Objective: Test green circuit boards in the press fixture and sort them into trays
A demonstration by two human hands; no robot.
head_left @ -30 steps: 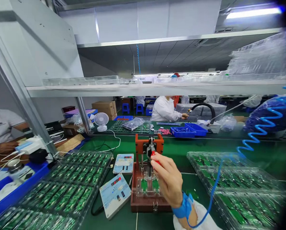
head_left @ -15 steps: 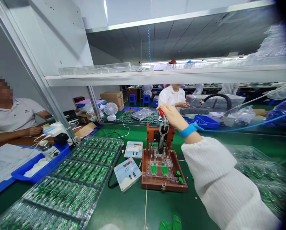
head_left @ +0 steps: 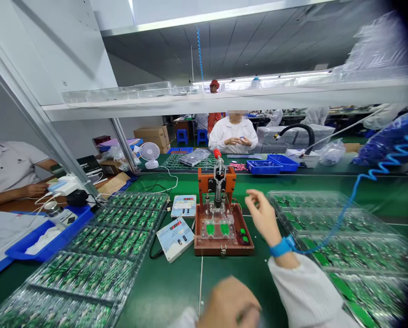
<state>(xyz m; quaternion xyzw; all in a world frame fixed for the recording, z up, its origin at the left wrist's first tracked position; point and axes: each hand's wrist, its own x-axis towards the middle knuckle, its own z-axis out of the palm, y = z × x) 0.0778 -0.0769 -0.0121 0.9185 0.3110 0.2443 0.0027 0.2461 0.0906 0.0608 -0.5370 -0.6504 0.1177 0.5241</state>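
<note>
A brown test fixture [head_left: 223,230] stands on the green mat, its red-tipped lever [head_left: 218,171] upright and two green boards [head_left: 217,229] under its clear plate. My right hand [head_left: 263,216] hovers just right of the fixture, fingers loosely apart, holding nothing; a blue wrist strap [head_left: 281,246] with a coiled cord is on it. At the bottom edge, blurred, my left hand [head_left: 228,303] is curled closed; what it holds is unclear.
Clear trays of green boards [head_left: 115,232] lie left and more trays [head_left: 330,228] lie right. Two small meters [head_left: 175,238] sit left of the fixture. A blue bin [head_left: 44,241] is far left. A seated person [head_left: 12,168] is at left, another person [head_left: 234,132] is opposite.
My right hand let go of the lever's red knob and came down to the right of the fixture. The lever stays raised. My left hand came into view at the bottom.
</note>
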